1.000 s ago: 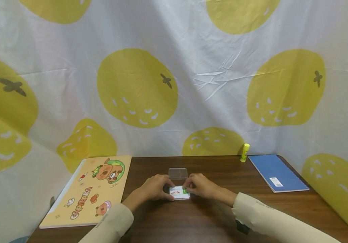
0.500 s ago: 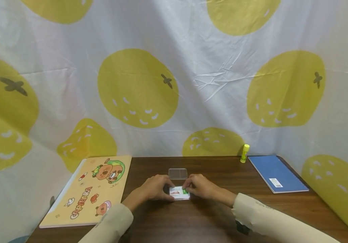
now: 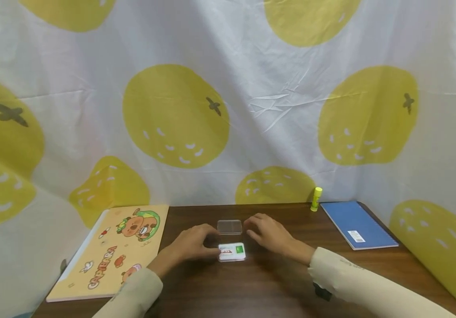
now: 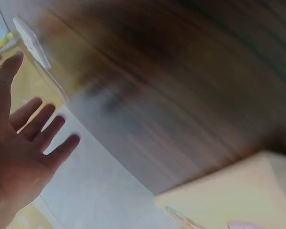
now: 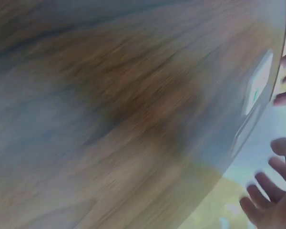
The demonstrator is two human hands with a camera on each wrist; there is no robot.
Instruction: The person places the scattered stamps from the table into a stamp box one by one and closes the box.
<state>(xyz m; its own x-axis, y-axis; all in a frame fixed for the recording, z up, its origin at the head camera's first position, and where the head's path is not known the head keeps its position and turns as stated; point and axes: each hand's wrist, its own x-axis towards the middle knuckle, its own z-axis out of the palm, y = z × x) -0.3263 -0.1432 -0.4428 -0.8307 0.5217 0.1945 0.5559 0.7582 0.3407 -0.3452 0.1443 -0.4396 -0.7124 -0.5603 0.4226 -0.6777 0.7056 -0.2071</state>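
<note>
A small, flat, clear case (image 3: 233, 252) with a white printed face, red print and a green square lies on the dark wooden table. Behind it rests a transparent lid-like plate (image 3: 229, 227). My left hand (image 3: 194, 242) is at the case's left side, its thumb tip right by the edge; the left wrist view shows its fingers spread and holding nothing. My right hand (image 3: 269, 234) hovers to the right of the plate, apart from the case, with loosely bent fingers and nothing in them. Seen from the right wrist, the case (image 5: 259, 86) lies beyond the fingers.
On the left lies a tan capybara-print pad (image 3: 132, 247). A yellow glue stick (image 3: 316, 199) stands at the back right, beside a blue notebook (image 3: 359, 225). A white curtain (image 3: 248, 145) with yellow fruit shapes hangs behind the table (image 3: 228, 291).
Both hands have let go of the case. The right hand has lifted back and to the right, uncovering the green square; the left has shifted slightly left and its fingers have loosened.
</note>
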